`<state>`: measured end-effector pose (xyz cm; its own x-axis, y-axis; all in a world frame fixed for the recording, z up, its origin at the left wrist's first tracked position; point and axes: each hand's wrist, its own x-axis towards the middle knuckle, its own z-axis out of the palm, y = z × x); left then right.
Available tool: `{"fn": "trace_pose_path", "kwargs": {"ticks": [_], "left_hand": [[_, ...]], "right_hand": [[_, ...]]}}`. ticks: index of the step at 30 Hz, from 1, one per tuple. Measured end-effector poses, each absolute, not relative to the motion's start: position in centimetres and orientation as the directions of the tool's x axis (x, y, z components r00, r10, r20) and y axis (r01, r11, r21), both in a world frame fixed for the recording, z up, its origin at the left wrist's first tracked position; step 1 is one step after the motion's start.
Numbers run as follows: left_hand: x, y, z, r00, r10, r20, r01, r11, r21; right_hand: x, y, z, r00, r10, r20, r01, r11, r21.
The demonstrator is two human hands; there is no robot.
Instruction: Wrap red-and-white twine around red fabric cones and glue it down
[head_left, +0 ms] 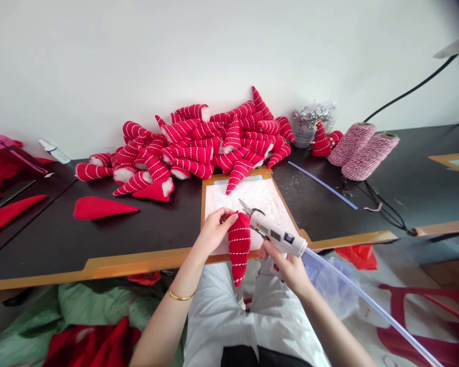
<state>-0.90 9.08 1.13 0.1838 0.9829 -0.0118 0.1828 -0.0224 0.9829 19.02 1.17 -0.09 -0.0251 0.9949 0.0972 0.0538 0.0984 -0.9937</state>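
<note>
My left hand (216, 229) pinches the wide top end of a red cone (239, 247) wound with red-and-white twine, its tip hanging down past the table edge. My right hand (285, 262) is wrapped round the handle of a white glue gun (276, 232). The gun points left, its front end close beside the cone's top, and a long clear glue stick (367, 298) sticks out of its back. Scissors (245, 206) lie on the white sheet (222, 196), partly hidden behind the gun.
A pile of twine-wound red cones (191, 145) lies against the wall. A plain red cone (103, 208) rests at left. To the right are two twine spools (371, 155), a loose glue stick (323, 185), a bag of silver tinsel (313, 120) and black cables (390, 211).
</note>
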Motion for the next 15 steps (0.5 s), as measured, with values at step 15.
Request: {"fn": "trace_pose_path", "kwargs": {"ticks": [15], "left_hand": [[0.7, 6.8, 3.0, 0.21, 0.975, 0.069, 0.255, -0.123, 0.959]], "right_hand": [[16.8, 5.6, 1.8, 0.155, 0.987, 0.046, -0.121, 0.065, -0.99]]}}
